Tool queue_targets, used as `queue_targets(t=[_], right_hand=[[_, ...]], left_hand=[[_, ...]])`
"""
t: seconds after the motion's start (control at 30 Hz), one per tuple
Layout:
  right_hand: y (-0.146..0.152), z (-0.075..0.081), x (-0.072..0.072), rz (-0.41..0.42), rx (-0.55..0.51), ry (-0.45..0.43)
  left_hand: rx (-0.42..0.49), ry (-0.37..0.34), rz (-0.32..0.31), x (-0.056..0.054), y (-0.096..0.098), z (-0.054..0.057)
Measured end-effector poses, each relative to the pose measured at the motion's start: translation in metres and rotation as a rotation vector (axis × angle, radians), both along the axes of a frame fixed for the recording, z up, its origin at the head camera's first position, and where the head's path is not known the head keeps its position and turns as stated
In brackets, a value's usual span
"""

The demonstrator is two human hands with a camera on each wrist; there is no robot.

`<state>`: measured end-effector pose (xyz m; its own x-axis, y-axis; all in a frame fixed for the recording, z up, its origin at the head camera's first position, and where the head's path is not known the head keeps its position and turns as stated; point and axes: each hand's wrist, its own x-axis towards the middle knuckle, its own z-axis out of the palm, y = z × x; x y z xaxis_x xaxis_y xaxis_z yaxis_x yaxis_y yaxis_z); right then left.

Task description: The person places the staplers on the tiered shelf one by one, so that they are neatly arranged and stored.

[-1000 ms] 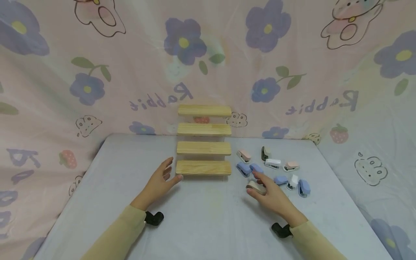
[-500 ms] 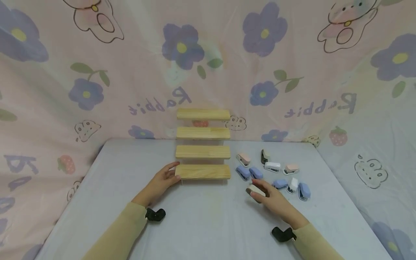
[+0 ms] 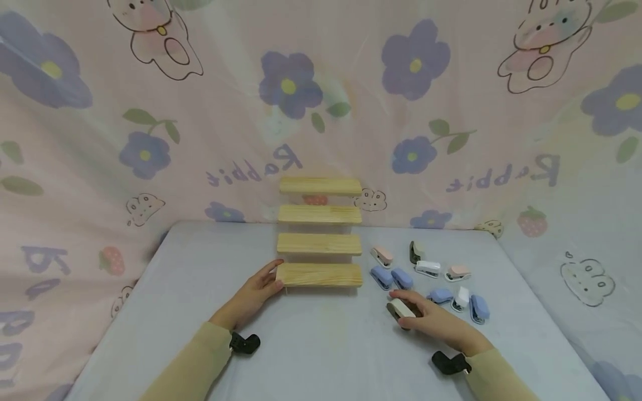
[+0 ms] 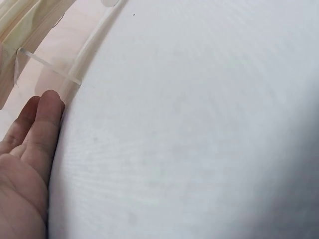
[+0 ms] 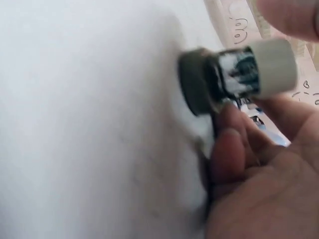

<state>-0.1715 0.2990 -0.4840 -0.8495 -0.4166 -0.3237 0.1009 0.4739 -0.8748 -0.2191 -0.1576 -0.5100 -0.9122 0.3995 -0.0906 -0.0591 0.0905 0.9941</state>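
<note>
Near the table's middle right, my right hand (image 3: 433, 320) holds a mini stapler (image 3: 403, 309) with a cream top and a dark base, thumb at its near end and a finger behind. In the right wrist view that stapler (image 5: 274, 67) is slightly blurred, its dark base facing the tabletop. My left hand (image 3: 251, 298) is at the left end of the lowest board of a four-tier wooden shelf (image 3: 319, 275), thumb and index finger on either side of that end. The left wrist view shows the other fingers (image 4: 47, 117) extended low beside a clear support.
Right of the shelf lie several more mini staplers: pink (image 3: 382, 256), dark and cream (image 3: 415, 253), white (image 3: 428, 269) and blue (image 3: 479, 309) among them. A printed curtain (image 3: 346, 133) hangs behind the white table (image 3: 321, 351) and along both sides.
My left hand has moved right to the lowest board's end, its thumb and index finger drawing closer together. My right hand, still holding the stapler, has turned it and come slightly nearer.
</note>
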Motion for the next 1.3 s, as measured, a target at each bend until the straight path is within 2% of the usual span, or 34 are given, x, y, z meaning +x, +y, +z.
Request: queue_targets(t=[0.2,0.37,0.67,0.83,1.0,1.3], right_hand=[[0.01,0.004,-0.005,0.11,-0.055,-0.028],[0.012,0.006,-0.009,0.165,-0.1,-0.061],[0.013,0.008,-0.011,0.186,-0.052,-0.02],[0.011,0.004,-0.013,0.207,-0.006,0.027],[0.007,0.005,-0.014,0.169,0.028,0.021],[-0.001,0.008,-0.005,0.044,0.063,0.01]], left_hand=[[-0.009,0.007,-0.023,0.0,-0.001,-0.001],[-0.015,0.011,-0.032,0.0,-0.002,0.001],[-0.009,0.016,-0.055,-0.001,-0.001,0.001],[-0.041,0.02,-0.036,0.0,-0.002,0.002],[-0.059,0.032,-0.022,0.001,-0.003,0.003],[-0.033,-0.005,-0.022,-0.001,-0.002,0.003]])
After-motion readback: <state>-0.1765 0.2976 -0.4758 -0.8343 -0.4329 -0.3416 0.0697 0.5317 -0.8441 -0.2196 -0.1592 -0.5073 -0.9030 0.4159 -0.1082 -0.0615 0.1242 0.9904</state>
